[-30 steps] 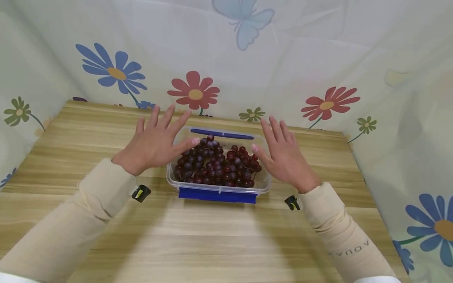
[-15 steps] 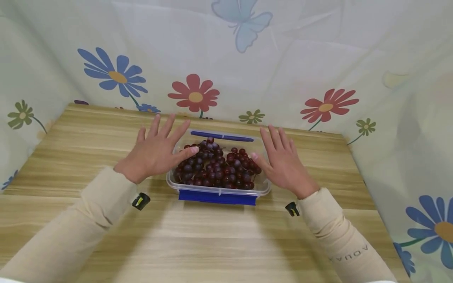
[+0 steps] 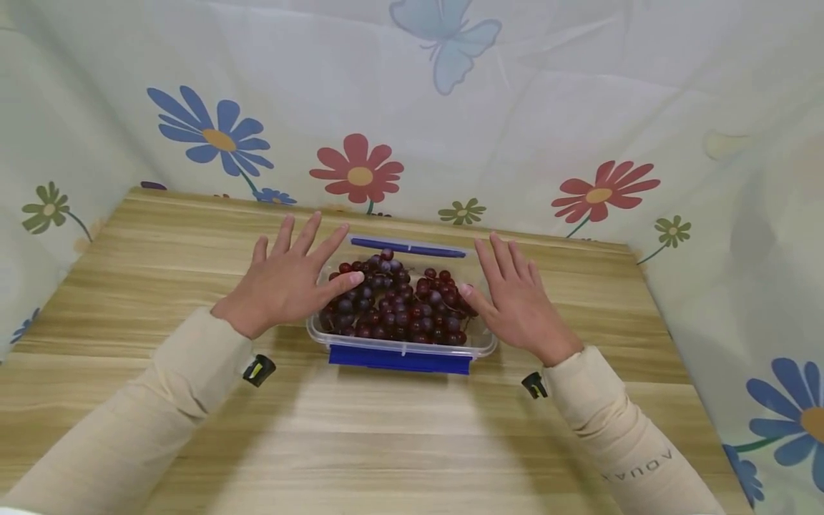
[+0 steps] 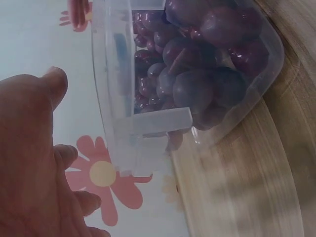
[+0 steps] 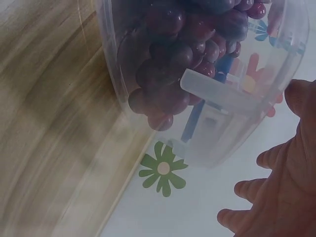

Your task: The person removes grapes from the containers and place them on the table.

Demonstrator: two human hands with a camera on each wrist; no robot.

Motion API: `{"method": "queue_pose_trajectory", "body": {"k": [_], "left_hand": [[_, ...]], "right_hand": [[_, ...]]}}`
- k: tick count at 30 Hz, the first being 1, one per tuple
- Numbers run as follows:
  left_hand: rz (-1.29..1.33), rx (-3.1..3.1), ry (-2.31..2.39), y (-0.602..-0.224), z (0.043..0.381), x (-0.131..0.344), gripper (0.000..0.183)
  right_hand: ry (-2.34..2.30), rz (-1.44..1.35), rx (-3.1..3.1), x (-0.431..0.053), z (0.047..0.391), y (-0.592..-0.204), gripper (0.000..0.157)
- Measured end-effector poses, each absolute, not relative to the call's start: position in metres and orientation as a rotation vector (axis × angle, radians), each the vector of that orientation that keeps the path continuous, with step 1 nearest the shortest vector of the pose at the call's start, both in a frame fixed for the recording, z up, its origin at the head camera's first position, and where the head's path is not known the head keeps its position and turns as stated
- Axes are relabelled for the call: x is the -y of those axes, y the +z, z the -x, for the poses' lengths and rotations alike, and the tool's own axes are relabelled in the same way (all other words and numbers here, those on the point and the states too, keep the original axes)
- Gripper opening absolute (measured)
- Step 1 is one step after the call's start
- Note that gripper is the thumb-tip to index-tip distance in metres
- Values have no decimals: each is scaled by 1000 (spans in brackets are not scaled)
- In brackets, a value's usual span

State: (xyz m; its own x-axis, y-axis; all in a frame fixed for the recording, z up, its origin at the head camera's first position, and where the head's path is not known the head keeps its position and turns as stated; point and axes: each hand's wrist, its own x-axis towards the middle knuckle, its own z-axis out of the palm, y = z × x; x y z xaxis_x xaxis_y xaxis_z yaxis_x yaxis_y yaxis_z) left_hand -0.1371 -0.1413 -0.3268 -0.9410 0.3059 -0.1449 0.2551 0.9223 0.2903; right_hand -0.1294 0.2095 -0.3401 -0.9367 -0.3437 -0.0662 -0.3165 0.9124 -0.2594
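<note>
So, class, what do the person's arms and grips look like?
Long beige fabric sleeves are worn; dark lettering marks the right sleeve. Small black fittings with yellow detail sit at the wide cuffs. Left grip and right grip are bare.

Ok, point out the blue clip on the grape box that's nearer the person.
The front clip, along the near edge of the box; the far clip lies beyond the grapes, toward the flowered backdrop.

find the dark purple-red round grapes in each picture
Head: the dark purple-red round grapes lie just below centre.
Left wrist: grapes, upper middle to upper right.
Right wrist: grapes, upper middle.
Shared landmark: the clear rectangular plastic container holding the grapes.
</note>
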Motion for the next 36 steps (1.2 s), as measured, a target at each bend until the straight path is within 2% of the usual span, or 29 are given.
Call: {"method": "queue_pose_trajectory", "body": {"k": [36], "left_hand": [[-434, -2875, 354, -338, 138, 145, 88]], "right_hand": [[-355, 512, -2961, -210, 126, -345, 78]]}}
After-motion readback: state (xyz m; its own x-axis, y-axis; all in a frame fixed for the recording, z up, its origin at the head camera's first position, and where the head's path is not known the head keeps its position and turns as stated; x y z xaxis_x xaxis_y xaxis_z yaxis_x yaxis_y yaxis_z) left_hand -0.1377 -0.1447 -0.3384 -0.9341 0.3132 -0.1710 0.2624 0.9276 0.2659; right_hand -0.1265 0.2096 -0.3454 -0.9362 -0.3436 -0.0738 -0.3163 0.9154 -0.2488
